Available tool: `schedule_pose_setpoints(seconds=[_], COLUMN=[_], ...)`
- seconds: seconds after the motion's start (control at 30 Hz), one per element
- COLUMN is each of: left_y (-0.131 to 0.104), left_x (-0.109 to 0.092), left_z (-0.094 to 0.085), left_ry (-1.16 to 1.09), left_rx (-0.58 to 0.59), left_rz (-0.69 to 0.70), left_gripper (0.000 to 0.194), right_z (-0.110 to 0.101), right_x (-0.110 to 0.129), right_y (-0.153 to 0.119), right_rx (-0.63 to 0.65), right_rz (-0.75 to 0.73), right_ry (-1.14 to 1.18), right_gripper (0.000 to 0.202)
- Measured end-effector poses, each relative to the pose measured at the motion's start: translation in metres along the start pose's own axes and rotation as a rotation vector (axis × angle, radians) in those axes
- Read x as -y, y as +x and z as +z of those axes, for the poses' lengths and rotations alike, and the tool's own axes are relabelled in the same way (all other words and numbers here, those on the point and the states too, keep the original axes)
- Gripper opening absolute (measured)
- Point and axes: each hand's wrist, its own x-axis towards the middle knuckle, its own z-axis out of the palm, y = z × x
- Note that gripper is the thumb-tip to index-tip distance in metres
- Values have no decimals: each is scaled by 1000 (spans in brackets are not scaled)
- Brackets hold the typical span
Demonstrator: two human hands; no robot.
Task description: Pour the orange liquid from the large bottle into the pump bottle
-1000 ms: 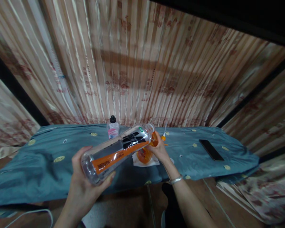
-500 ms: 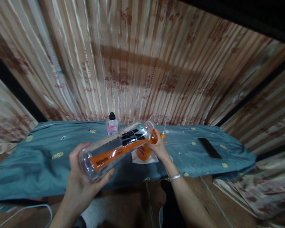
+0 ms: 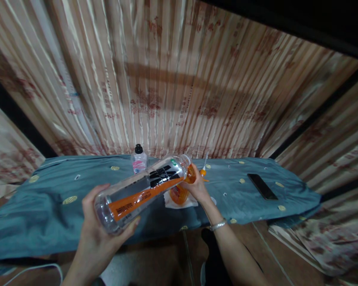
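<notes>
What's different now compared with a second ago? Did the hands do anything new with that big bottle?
Very little. The left hand holds the base of the big clear bottle, tilted mouth-down just as before, and the right hand stays on the small orange container under its mouth. Nothing was picked up or let go; the slight shift looks like head movement. The small capped bottle and the phone lie where they were.
</notes>
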Motion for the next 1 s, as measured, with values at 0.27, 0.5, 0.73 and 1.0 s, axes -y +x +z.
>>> schedule_pose_setpoints(seconds=[0.27, 0.5, 0.73, 1.0], left_y=[4, 6, 7, 10], left_x=[12, 12, 15, 9], left_z=[-3, -6, -5, -3], left_ry=[65, 121, 100, 85], left_rx=[-13, 21, -15, 6], left_rz=[128, 193, 230, 243], left_gripper=[89, 89, 90, 87], right_z=[0, 2, 0, -1], right_x=[1, 2, 6, 9], right_y=[0, 0, 0, -2], right_rx=[1, -1, 15, 23], right_rz=[-3, -5, 15, 35], right_ry=[-3, -4, -23, -49], right_gripper=[90, 87, 92, 93])
